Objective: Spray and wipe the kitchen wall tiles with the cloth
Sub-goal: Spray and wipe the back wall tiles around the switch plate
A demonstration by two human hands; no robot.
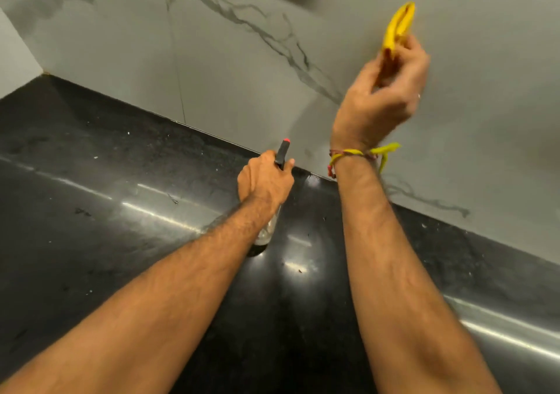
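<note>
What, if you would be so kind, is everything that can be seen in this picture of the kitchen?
wall tiles: several, pale grey with dark marble veins, behind the counter.
counter: one, glossy black, speckled with small crumbs, below the tiles.
cloth: one, yellow, bunched, held up at the tiles.
spray bottle: one, black head with red tip, clear body, standing on the counter near the wall.
wrist threads: a few, yellow and red, tied round the right wrist.
left hand: one, grips the spray bottle's neck.
right hand: one, holds the cloth, raised before the tiles.
</note>
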